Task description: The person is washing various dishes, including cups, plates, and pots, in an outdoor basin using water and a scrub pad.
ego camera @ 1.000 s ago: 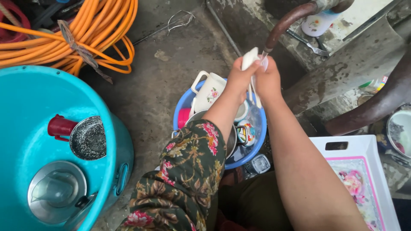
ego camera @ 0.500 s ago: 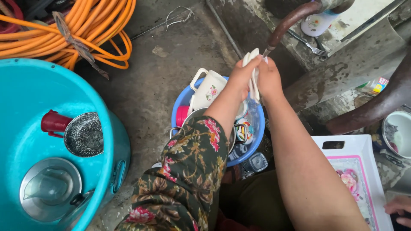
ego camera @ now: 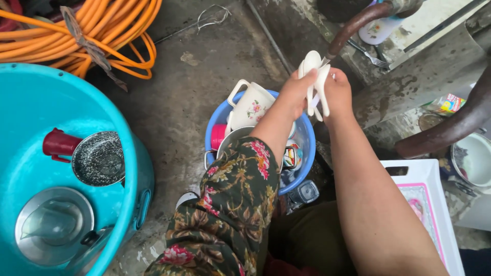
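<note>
While I'm watching, the left hand (ego camera: 294, 94) and right hand (ego camera: 337, 94) are both clamping white spoons (ego camera: 314, 76) under the brown spout (ego camera: 358, 23), above the blue basin (ego camera: 307, 153). I'm advising gripping low, turning the bowls into the flow. Teal tub (ego camera: 130, 153) and floral mug (ego camera: 253, 105) are crowding the left side.

mug (ego camera: 250, 105) in basin (ego camera: 307, 148) | tub (ego camera: 61, 92) left | tray (ego camera: 434, 204) right

White plastic spoons (ego camera: 315, 82); blue round plastic basin (ego camera: 299, 176); floral white ceramic jug (ego camera: 250, 105); turquoise plastic tub (ego camera: 56, 102) at nine o'clock; orange coiled hose (ego camera: 97, 38).
</note>
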